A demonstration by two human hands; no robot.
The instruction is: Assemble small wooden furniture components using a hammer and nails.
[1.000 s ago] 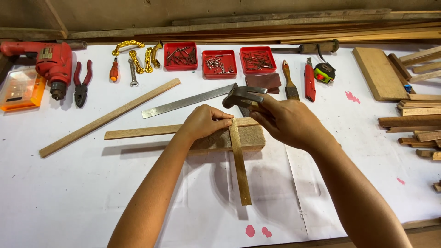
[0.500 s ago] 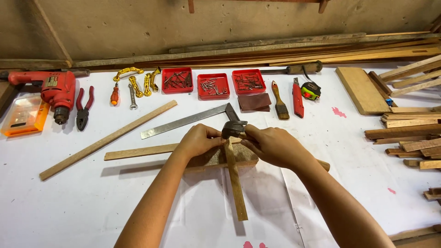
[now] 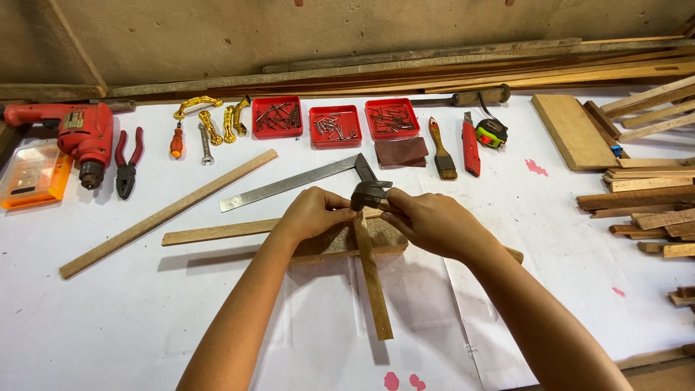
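Observation:
My right hand grips a hammer whose dark metal head sits just over the top end of a thin wooden strip. That strip lies across a wooden block and a long flat strip running left. Pinched at the crossing, my left hand rests on the strips right beside the hammer head. Whether a nail is between its fingers is hidden. The hammer's handle end shows past my right wrist.
A steel try square lies behind my hands and a long batten to the left. At the back are three red trays of nails, a red drill, pliers, brush, tape measure. Wood offcuts pile at right.
The view has tilted up slightly. The hammer head has come down from above the crossing to just over the upright strip's top end; both hands stay at the joint.

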